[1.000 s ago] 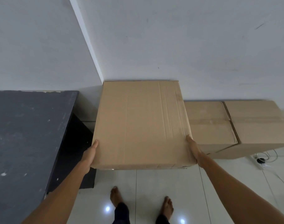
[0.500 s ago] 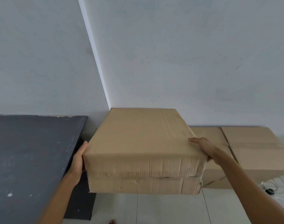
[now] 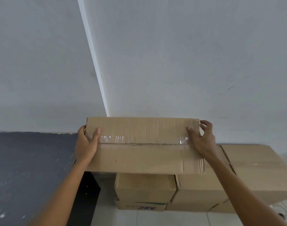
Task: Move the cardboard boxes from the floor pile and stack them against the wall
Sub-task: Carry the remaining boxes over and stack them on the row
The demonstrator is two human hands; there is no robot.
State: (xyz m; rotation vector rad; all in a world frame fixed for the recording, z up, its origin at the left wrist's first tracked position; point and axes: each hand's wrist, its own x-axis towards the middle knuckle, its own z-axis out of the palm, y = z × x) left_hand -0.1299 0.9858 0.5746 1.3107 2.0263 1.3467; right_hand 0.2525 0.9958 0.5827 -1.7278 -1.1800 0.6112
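Evidently for balance, the left grip (image 3: 86,144) and right grip (image 3: 202,141) each curl round an opposite end of the carried box (image 3: 144,152), thumbs on its taped face, holding it level over the stacked boxes (image 3: 145,187), close against the wall (image 3: 172,62) corner.

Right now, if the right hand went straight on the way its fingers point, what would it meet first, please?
Probably the white wall: the right hand grips the cardboard box at its right end, fingers pointing past its far edge. The gap's depth is unclear.
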